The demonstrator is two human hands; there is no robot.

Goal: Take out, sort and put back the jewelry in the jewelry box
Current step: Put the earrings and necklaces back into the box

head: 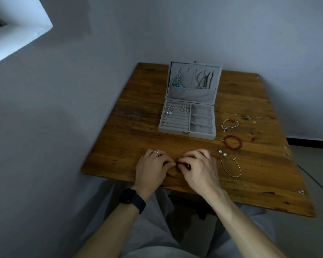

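Watch (128,196) on the left wrist, forearms over a grey lap, nearest the lens.

Left hand (153,168) and right hand (198,168) rest on the table (138,131) near its front edge. Fingers of both are curled, tips meeting. Both pinch one small piece (176,163) between them. A dark red bit shows by the right thumb.

Box (173,131) stands open further back, well apart from the hands.
- Lid: necklaces (203,79) hang there, plus a blue pendant (176,81).
- Ring rolls: earrings (185,108).
- Right-hand compartments look almost bare.

Laid out right of the box, back to front: cord bracelet (229,123), red bracelet (232,142), pearls (222,153), chain (231,169).

Step, as I judge it: sorting. Some items are out, and one is being worked on, perhaps a clasp or a tangle. Putting back looks not yet begun. The next move calls for fine fingertip control: finish with the piece, then set it down with its like or carry it to a compartment.

Hard to tell:
- The piece itself is mostly covered by the fingers, kind unclear.
- Two tiny items near the table's right edge are too small to name.
- Dim light blurs the contents of the lid pocket.
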